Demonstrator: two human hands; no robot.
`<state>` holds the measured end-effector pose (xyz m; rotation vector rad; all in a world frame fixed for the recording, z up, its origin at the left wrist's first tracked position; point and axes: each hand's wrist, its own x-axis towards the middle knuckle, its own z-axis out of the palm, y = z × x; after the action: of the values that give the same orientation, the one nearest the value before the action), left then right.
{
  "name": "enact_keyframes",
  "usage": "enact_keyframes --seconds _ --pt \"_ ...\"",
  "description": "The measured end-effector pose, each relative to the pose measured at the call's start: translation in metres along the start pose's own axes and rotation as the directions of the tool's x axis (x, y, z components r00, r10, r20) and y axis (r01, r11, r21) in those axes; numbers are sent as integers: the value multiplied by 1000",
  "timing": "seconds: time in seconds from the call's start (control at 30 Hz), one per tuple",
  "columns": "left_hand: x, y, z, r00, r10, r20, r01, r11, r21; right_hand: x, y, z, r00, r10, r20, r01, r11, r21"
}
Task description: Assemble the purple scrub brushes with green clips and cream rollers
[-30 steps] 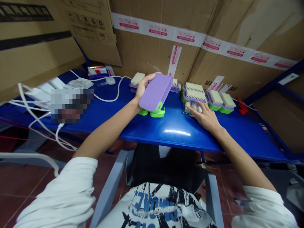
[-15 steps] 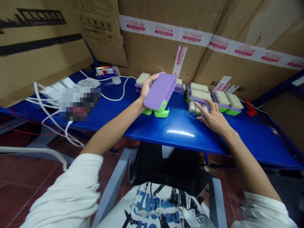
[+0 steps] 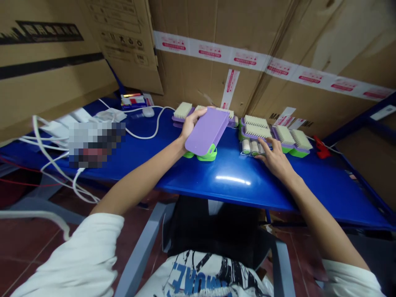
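Several cardboard cartons [image 3: 216,62] form the back wall, standing right against the far edge of the blue table [image 3: 192,173] and closing off all room behind it. The table's near edge runs across the middle of the view; its right end is cut off by the frame. A broad bare strip of tabletop lies between the near edge and the goods. White cables [image 3: 52,165] trail over the left edge and hang toward the floor; a pixelated patch hides what sits among them.

Rows of brushes [image 3: 272,134], bristles up on purple and green bases, stand near the back wall to the right of centre. A purple case [image 3: 204,132], tilted with its far end raised, is held just above the table near its middle. Its lower end hides most of two green pieces [image 3: 207,155] beneath it.

The left hand [image 3: 188,123] is closed around the case's left side, thumb on top. The right hand [image 3: 274,159], fingers spread and holding nothing, rests its fingertips on small rollers [image 3: 250,146] in clear wrap, just in front of the brushes; how many rollers lie under it cannot be made out.
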<state>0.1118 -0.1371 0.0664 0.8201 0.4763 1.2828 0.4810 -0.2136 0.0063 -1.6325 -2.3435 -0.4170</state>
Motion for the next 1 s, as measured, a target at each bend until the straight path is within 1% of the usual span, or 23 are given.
enact_keyframes --seconds 0.1,0.17,0.2,0.23,0.27,0.3,0.33,0.37,0.4,0.43,0.47,0.53,0.6,0.63,0.7,0.77,0.8,0.9,1.0 --pt "-1 1 -1 999 -43 21 44 999 -20 2 -4 -9 1000 -11 6 11 999 -39" --pt "-2 1 -1 998 -64 20 65 997 -34 10 -9 -23 997 -58 -50 57 998 -29" --pt "-3 0 0 997 -80 19 80 996 -40 17 -15 -32 992 -85 -90 86 996 13" --pt "-3 -1 0 996 -93 15 93 995 -46 26 -22 -40 986 -107 -124 119 989 92" --pt "-3 -3 1 995 -102 9 103 993 -52 37 -31 -47 981 -120 -150 150 966 211" --pt "-4 -6 2 994 -106 5 106 993 -57 47 -42 -52 979 -131 -154 180 912 368" --pt "-5 -9 2 994 -105 6 106 993 -55 57 -54 -54 980 -141 -140 195 816 544" --pt "-7 -12 3 995 -102 11 103 994 -45 66 -68 -53 981 -148 -122 191 688 700" --pt "-8 -15 3 995 -94 19 95 995 -26 73 -81 -50 981 -154 -119 187 574 797" --pt "-10 -18 3 996 -82 27 82 997 -1 76 -93 -45 982 -138 -131 183 503 845" --pt "-11 -21 3 997 -66 31 65 998 24 77 -104 -39 984 -106 -146 179 461 869" --pt "-13 -26 3 1000 -2 0 2 998 56 71 -120 -28 986 -50 -159 165 431 887" --pt "-15 -29 4 991 90 -95 -84 994 63 60 -129 -21 988 -14 -154 146 413 899" --pt "-15 -31 5 977 136 -164 -126 990 67 54 -131 -19 989 -5 -149 139 399 906" --pt "-18 -34 7 929 210 -306 -192 978 86 46 -134 -19 991 0 -134 124 363 923" --pt "-21 -37 11 887 245 -391 -219 970 109 43 -136 -19 991 0 -134 126 336 933" --pt "-23 -39 12 879 249 -407 -221 968 115 43 -137 -20 989 5 -145 135 334 933" --pt "-22 -42 14 877 265 -401 -241 964 109 45 -139 -20 981 15 -195 179 332 926" --pt "-14 -41 11 866 325 -381 -311 945 100 48 -139 -18 986 7 -169 160 272 949"
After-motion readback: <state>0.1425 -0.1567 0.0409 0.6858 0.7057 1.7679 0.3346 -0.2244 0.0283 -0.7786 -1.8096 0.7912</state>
